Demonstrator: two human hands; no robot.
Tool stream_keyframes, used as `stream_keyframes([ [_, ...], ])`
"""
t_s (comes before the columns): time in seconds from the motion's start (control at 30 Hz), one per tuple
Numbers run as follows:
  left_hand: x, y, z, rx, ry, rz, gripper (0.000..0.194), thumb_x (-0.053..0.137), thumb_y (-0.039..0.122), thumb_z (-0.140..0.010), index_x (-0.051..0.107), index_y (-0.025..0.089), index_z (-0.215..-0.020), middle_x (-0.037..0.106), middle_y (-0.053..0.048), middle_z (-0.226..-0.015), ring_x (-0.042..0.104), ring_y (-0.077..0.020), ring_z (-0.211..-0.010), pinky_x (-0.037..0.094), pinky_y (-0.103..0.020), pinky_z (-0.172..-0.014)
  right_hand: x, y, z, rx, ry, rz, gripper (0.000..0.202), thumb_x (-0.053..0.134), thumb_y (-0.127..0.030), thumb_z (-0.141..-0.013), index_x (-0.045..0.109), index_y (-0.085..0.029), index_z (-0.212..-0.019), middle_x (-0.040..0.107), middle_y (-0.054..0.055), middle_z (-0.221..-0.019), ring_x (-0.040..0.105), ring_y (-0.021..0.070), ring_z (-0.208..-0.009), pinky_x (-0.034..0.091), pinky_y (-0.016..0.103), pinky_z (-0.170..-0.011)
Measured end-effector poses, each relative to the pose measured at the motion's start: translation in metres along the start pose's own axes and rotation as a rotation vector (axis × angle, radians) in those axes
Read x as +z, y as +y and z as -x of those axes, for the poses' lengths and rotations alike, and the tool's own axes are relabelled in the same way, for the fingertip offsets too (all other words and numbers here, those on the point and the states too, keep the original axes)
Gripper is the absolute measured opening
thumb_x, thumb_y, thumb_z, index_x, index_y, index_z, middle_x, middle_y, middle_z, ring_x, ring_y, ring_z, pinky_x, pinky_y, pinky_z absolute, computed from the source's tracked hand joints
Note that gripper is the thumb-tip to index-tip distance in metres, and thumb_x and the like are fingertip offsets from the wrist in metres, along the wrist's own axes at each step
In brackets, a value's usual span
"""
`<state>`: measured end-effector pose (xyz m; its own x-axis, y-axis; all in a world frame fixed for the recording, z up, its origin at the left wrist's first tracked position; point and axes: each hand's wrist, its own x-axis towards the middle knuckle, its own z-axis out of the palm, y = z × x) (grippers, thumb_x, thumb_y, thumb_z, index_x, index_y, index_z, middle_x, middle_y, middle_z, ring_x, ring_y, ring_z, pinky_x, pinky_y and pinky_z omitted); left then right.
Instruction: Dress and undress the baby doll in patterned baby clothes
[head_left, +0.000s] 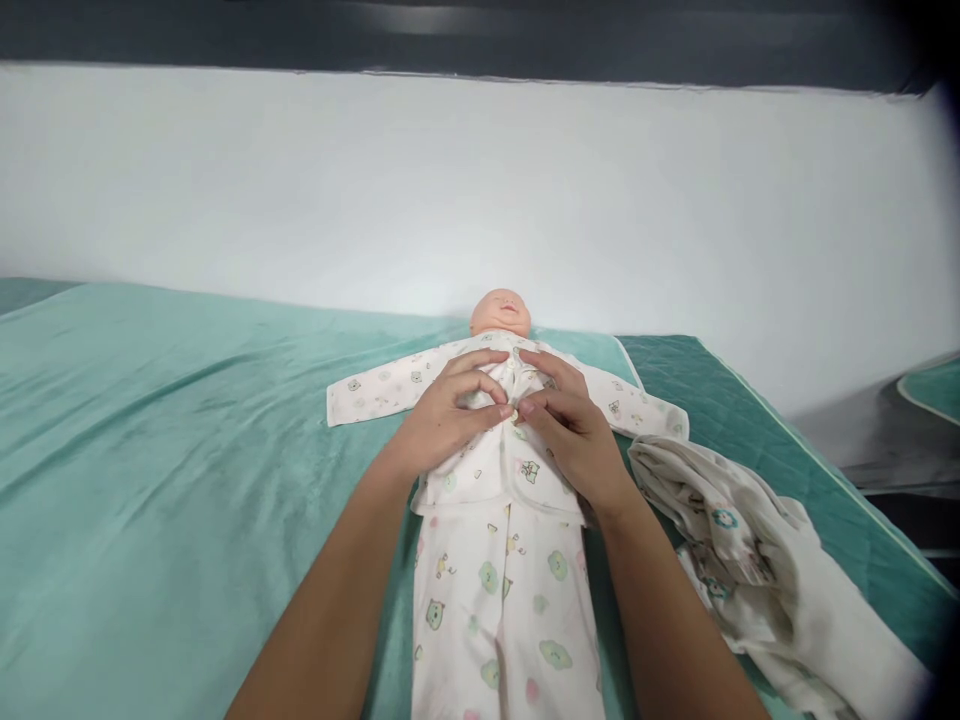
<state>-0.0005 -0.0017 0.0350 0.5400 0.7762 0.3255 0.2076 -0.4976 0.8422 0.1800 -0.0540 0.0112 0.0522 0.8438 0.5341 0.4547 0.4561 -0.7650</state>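
Note:
A baby doll (501,312) lies on its back, dressed in a white printed baby shirt (480,487) and matching pants (517,610). Both sleeves stretch out to the sides. At the middle of the chest, my left hand (454,405) pinches the shirt's front edge between thumb and forefinger. Opposite it, my right hand (566,415) pinches the other side of the front opening, its thumb and forefinger close to the left fingertips. A small button (514,414) shows between the fingertips; part of it is hidden by them.
A crumpled pile of white printed clothes (750,540) lies to the right of the doll. Under everything is a teal blanket (187,480) over a darker green quilted mattress cover (697,400). A white wall (375,180) rises behind the doll's head.

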Motion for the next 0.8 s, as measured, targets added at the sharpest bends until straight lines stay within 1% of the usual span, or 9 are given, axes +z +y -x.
stream_keyframes([
  [0.17,-0.005,-0.001,0.000,0.036,-0.060,0.009,0.015,0.061,0.034,-0.090,0.075,0.030,-0.091,0.047,0.001,-0.148,0.039,-0.0256,-0.142,0.042,-0.043,-0.112,0.001,0.000,0.000,0.039,0.039,-0.028,0.022,0.059,-0.037,-0.091,0.074,-0.029,-0.078,0.059,-0.002,-0.137,0.042,0.0233,-0.137,0.028,0.051,-0.117],
  [0.3,-0.003,0.000,0.000,0.056,-0.053,-0.059,0.017,0.064,0.034,-0.088,0.073,0.033,-0.102,0.045,0.001,-0.150,0.038,-0.0263,-0.142,0.043,-0.045,-0.112,0.003,-0.004,-0.001,0.110,0.035,-0.041,0.015,0.069,-0.039,-0.083,0.070,-0.028,-0.074,0.058,-0.001,-0.138,0.040,0.0257,-0.138,0.029,0.052,-0.116],
  [0.4,0.001,0.001,0.000,0.037,-0.042,-0.093,0.011,0.065,0.034,-0.086,0.071,0.031,-0.095,0.043,0.001,-0.151,0.038,-0.0264,-0.141,0.044,-0.045,-0.109,0.003,-0.004,0.000,0.169,0.038,-0.119,0.013,0.070,-0.038,-0.081,0.069,-0.026,-0.074,0.058,0.000,-0.139,0.044,0.0267,-0.135,0.031,0.050,-0.114],
  [0.47,0.001,0.001,0.000,0.030,-0.031,-0.071,0.006,0.065,0.032,-0.085,0.069,0.028,-0.085,0.046,0.001,-0.149,0.040,-0.0262,-0.140,0.042,-0.045,-0.110,-0.002,0.004,0.000,0.227,0.142,-0.248,0.016,0.068,-0.039,-0.081,0.067,-0.024,-0.076,0.059,0.002,-0.137,0.052,0.0270,-0.127,0.039,0.048,-0.108],
  [0.53,-0.005,-0.004,0.000,0.006,0.091,0.039,0.009,0.062,0.031,-0.087,0.066,0.025,-0.082,0.053,-0.001,-0.143,0.047,-0.0252,-0.135,0.044,-0.044,-0.107,-0.012,0.018,-0.001,0.319,0.395,-0.381,0.020,0.064,-0.042,-0.082,0.066,-0.023,-0.082,0.066,0.004,-0.125,0.060,0.0254,-0.113,0.049,0.043,-0.095],
  [0.6,-0.015,-0.014,-0.001,-0.038,0.363,0.207,0.009,0.056,0.033,-0.089,0.061,0.025,-0.088,0.059,-0.004,-0.134,0.057,-0.0231,-0.122,0.050,-0.041,-0.098,-0.022,0.035,-0.002,0.455,0.713,-0.427,0.024,0.063,-0.044,-0.080,0.065,-0.021,-0.087,0.070,0.003,-0.102,0.064,0.0218,-0.095,0.053,0.037,-0.080],
  [0.67,-0.026,-0.028,-0.003,-0.109,0.657,0.337,0.013,0.054,0.036,-0.090,0.057,0.025,-0.094,0.063,-0.005,-0.126,0.063,-0.0202,-0.106,0.054,-0.036,-0.086,-0.029,0.048,-0.004,0.584,0.875,-0.395,0.026,0.065,-0.043,-0.076,0.064,-0.020,-0.088,0.067,0.001,-0.086,0.063,0.0191,-0.082,0.052,0.033,-0.073],
  [0.73,-0.032,-0.042,-0.005,-0.212,0.806,0.327,0.020,0.056,0.040,-0.087,0.056,0.024,-0.098,0.065,-0.005,-0.118,0.064,-0.0180,-0.095,0.054,-0.034,-0.080,-0.028,0.053,-0.006,0.621,0.812,-0.328,0.031,0.067,-0.044,-0.074,0.064,-0.021,-0.093,0.065,0.001,-0.085,0.062,0.0189,-0.080,0.052,0.034,-0.074],
  [0.8,-0.031,-0.054,-0.007,-0.292,0.775,0.158,0.025,0.059,0.043,-0.086,0.059,0.024,-0.102,0.065,-0.005,-0.113,0.062,-0.0189,-0.096,0.051,-0.036,-0.086,-0.021,0.053,-0.006,0.569,0.630,-0.187,0.040,0.069,-0.048,-0.073,0.065,-0.022,-0.103,0.067,0.003,-0.098,0.062,0.0218,-0.092,0.050,0.039,-0.084],
])
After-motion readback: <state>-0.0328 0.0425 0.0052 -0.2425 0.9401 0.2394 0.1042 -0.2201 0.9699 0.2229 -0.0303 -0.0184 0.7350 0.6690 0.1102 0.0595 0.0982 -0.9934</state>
